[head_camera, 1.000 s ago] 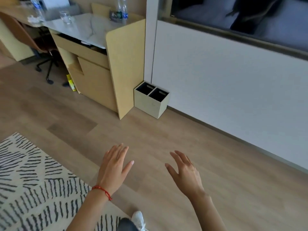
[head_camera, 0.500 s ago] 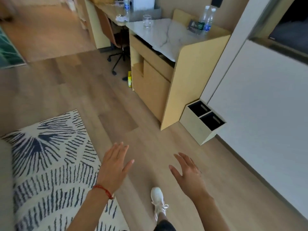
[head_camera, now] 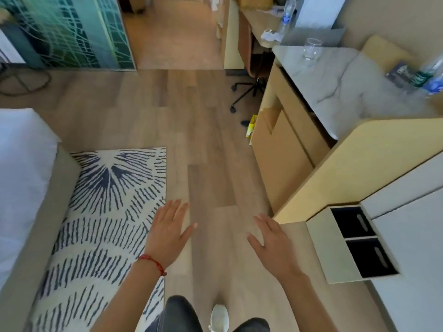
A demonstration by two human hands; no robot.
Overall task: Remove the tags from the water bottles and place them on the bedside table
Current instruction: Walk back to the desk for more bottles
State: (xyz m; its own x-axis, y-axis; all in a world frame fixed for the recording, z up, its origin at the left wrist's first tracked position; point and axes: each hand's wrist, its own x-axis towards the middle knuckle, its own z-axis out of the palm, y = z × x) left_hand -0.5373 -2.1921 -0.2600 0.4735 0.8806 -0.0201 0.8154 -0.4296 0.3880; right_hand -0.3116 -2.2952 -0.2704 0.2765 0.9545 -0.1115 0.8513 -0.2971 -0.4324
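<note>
Two water bottles [head_camera: 429,75] with green and blue labels stand blurred at the far right on a marble-topped cabinet [head_camera: 335,92]. Another bottle [head_camera: 286,16] stands on the desk further back. My left hand [head_camera: 169,230], with a red string at the wrist, hovers open above the wooden floor at the rug's edge. My right hand [head_camera: 273,243] is also open and empty, palm down, near the cabinet's lower corner. Both hands are far from the bottles. No tags can be made out.
A drinking glass [head_camera: 311,49] sits on the marble top. A two-slot bin [head_camera: 335,250] stands on the floor at right. A patterned rug [head_camera: 100,212] and a bed [head_camera: 21,178] lie at left. An office chair [head_camera: 251,75] is tucked under the desk.
The view has swung left and forward: the white wall has slid off to the right, and the bed and glass partition have come into sight. Both hands stay open and empty.
</note>
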